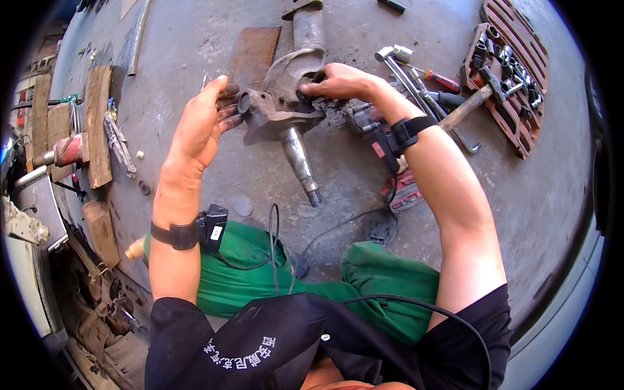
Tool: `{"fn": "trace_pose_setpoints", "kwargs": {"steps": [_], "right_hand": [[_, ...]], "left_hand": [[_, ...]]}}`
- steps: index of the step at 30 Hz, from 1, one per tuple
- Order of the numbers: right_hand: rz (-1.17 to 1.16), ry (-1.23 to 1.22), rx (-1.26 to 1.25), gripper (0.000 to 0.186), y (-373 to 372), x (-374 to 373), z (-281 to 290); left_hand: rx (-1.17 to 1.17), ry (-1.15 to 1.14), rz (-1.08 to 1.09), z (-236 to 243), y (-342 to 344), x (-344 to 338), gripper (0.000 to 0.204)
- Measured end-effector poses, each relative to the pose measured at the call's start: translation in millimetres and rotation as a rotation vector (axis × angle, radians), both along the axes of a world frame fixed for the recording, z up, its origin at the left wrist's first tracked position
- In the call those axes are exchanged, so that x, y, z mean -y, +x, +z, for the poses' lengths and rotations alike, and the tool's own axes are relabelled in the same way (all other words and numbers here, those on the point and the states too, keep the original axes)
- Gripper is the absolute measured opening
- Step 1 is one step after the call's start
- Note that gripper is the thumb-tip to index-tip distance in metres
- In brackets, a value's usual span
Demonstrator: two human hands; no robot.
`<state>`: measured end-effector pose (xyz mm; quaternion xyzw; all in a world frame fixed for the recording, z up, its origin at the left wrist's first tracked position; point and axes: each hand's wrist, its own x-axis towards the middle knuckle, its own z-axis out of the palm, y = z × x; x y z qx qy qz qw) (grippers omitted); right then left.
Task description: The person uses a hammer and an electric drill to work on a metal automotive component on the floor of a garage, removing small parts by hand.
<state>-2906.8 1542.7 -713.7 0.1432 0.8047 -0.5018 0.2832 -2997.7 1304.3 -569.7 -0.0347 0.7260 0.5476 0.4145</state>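
Note:
A steering knuckle (260,127) with a bare metal spindle (301,166) pointing toward me sits at the end of a greasy axle beam (308,29). My left hand (207,120) is at its left boss, fingers stretched and apart, the blackened fingertips touching or very close to it. A thin pale stick shows near that thumb; whether it is held I cannot tell. My right hand (338,82) reaches in from the right with bent fingers, thumb and fingertips closed at a small dark round part (303,97) on top of the knuckle. What lies between those fingers is hidden.
To the right are a cordless impact wrench (383,146), a hammer (469,107), a red-handled screwdriver (442,80) and an open socket case (520,130). A rusty plate (255,55) lies behind. Wooden blocks (99,127) and a red jack (70,149) stand left. Black cables cross my knees.

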Motion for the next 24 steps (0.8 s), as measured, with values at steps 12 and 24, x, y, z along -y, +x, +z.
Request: {"fn": "trace_pose_setpoints", "kwargs": {"steps": [12, 24], "right_hand": [[-0.133, 0.226, -0.126, 0.07, 9, 25, -4], [-0.052, 0.116, -0.308, 0.048, 9, 12, -17]], "left_hand": [[-0.003, 0.021, -0.029, -11, -1, 4, 0.039], [0.018, 0.029, -0.041, -4, 1, 2, 0.034]]}}
